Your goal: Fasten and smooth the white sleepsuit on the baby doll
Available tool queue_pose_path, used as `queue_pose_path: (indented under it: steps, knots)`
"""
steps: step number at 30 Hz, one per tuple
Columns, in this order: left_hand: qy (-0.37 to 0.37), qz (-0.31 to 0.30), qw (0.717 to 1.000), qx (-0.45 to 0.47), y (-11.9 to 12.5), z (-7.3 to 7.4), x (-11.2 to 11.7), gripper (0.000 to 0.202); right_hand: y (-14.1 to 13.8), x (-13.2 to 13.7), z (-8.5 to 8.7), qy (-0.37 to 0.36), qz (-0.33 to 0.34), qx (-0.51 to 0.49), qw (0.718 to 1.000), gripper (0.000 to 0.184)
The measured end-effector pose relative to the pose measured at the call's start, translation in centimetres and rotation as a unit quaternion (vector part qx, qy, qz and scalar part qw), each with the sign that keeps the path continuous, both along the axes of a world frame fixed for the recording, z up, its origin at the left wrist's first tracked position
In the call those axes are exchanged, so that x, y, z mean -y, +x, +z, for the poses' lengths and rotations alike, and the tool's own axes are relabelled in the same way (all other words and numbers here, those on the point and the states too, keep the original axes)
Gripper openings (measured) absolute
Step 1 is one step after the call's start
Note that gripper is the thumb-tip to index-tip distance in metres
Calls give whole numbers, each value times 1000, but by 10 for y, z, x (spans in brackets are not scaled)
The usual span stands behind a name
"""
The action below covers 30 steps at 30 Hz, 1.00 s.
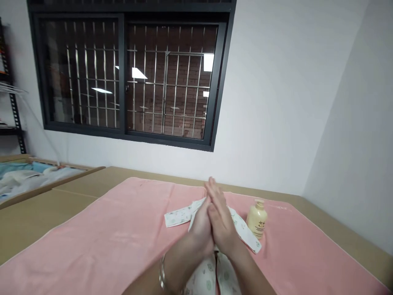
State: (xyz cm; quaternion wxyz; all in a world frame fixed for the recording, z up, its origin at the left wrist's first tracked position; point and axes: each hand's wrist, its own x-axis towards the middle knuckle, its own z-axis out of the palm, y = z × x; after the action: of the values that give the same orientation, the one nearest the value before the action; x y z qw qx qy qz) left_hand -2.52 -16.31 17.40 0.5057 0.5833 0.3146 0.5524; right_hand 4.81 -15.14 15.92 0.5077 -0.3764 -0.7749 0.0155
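Note:
My left hand [201,225] and my right hand [221,223] are pressed palm to palm, fingers stretched out and pointing away from me. Nothing shows between them, though the inner palms are hidden. Under my hands, a small white long-sleeved garment [179,216] with a green and grey print lies spread on a pink cloth [123,233]. My hands and forearms cover its middle. To the right of my hands, close to one sleeve, a pale yellow bottle [257,220] stands upright on the cloth.
The pink cloth covers much of a tan tabletop [76,192]. At the far left is a wood-edged bin [70,165] with white and blue fabric, near a black shelf rack [16,114]. A barred window [166,82] and white wall [270,102] stand behind.

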Motion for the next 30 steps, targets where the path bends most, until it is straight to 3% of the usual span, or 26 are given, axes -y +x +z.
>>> queue_pose_path:
  steps: [1, 3, 6, 8, 10, 14, 17, 19, 23, 25, 27, 30]
  knots:
    - [-22, -105, 990, 92, -5, 2, 12, 67, 7, 3, 5, 35, 6, -9, 999, 51]
    - [-57, -272, 938, 205, -14, 7, 32, 67, 18, 7, 12, 76, -5, -28, 997, 51]
    - [-88, -379, 875, 289, -26, 13, 41, 67, 19, 15, 10, 69, -56, -32, 996, 56]
    - [-114, -382, 861, 314, -31, 14, 34, 67, 10, 23, 1, 42, -85, -9, 995, 62]
    - [-145, -342, 866, 333, -33, 13, 20, 67, -4, 34, -7, 19, -83, 30, 996, 68]
    - [-175, -199, 896, 356, -31, 7, -16, 64, -26, 56, -12, -40, 25, 82, 995, 83]
    - [-174, -103, 914, 351, -17, -2, -31, 58, -26, 58, -6, -130, 106, 49, 985, 74]
    - [-176, -73, 921, 340, -3, -9, -26, 54, -16, 49, -4, -161, 127, 6, 979, 64]
    - [-145, -146, 932, 299, 15, -13, 9, 49, 15, 17, 1, -76, 84, -49, 992, 58]
    - [-168, -250, 909, 288, 8, -4, 23, 51, 29, 5, 7, -5, 41, -11, 999, 59]
    - [-188, -361, 867, 288, -11, 8, 28, 57, 36, 2, 13, 42, -8, 58, 997, 61]
    - [-211, -418, 828, 308, -47, 21, 17, 66, 25, 16, 13, 65, -68, 152, 984, 67]
